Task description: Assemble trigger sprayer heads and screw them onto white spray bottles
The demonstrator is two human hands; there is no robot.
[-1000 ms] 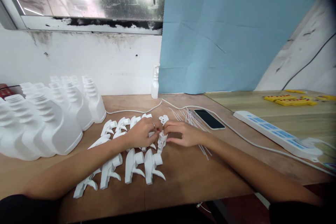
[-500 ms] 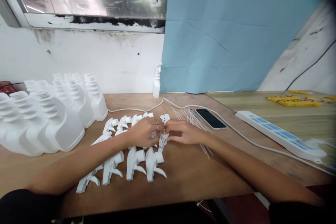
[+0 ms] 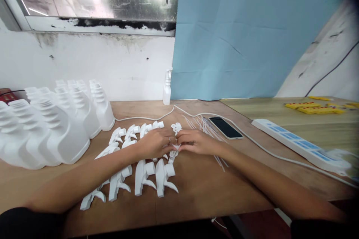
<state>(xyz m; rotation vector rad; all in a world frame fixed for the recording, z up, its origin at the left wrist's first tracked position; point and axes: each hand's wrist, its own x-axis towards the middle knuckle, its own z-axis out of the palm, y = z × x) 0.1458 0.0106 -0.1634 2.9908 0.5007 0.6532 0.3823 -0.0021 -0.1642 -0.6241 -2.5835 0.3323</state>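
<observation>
Over the middle of the table my left hand point(image 3: 157, 143) and my right hand point(image 3: 195, 142) meet, fingertips close together. Both are closed on a white trigger sprayer head point(image 3: 173, 156), whose upper part is mostly hidden by the fingers. A ring sits on a finger of my left hand. Rows of white trigger sprayer heads point(image 3: 144, 176) lie on the wooden table under and around my left forearm. Just beyond the fingertips is a small pile of white rings point(image 3: 176, 127). Thin white tubes point(image 3: 206, 129) lie spread behind and beside my right hand.
White bottles point(image 3: 66, 134) without tops stand grouped at the left. One bottle with a sprayer point(image 3: 167, 91) stands by the wall. A phone point(image 3: 226, 127), a white cable point(image 3: 269, 152) and a power strip point(image 3: 301, 145) lie to the right, with yellow pieces point(image 3: 319, 109) farther back.
My fingers have drawn closer together over the sprayer head and now cover more of it. The laid-out heads, rings and tubes stay where they were.
</observation>
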